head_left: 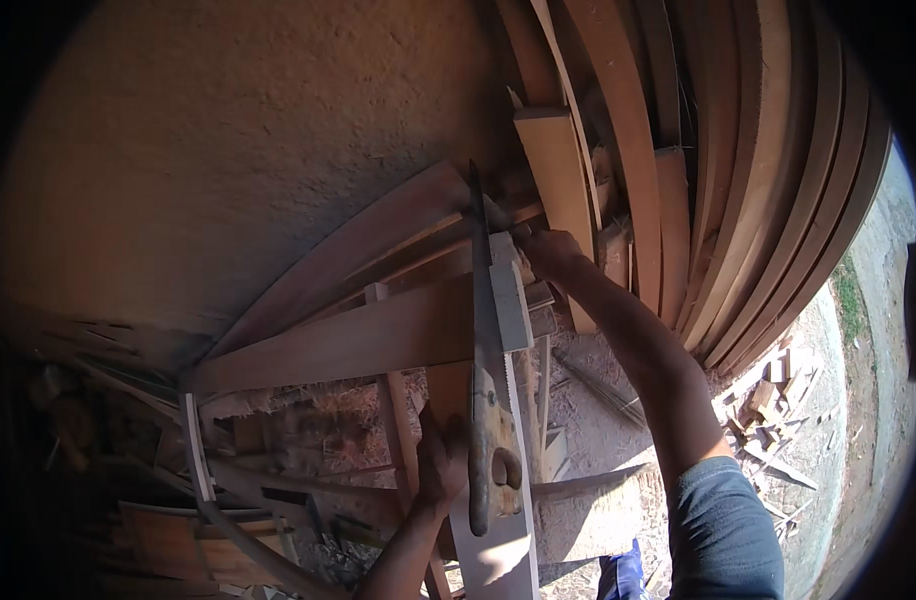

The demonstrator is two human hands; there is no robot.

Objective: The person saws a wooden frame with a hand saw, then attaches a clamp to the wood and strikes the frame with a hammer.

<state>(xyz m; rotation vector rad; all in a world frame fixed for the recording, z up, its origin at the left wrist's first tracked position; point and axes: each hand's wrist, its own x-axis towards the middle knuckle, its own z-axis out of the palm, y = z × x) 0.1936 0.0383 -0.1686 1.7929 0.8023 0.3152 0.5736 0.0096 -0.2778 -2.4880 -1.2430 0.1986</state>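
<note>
A hand saw lies lengthwise over a pale board, its wooden handle toward me and neither hand on that handle. My left hand is closed at the board's left edge, left of the saw handle, gripping it. Near the saw's far end, my right hand is closed beside a short pale block; what its fingers hold is hard to make out. A wide plank runs leftward from under the blade.
Curved timbers lean in a dense stack at right. A rough wall rises at upper left. Offcuts and shavings lie on the ground at right. A timber frame and more wood fill the lower left.
</note>
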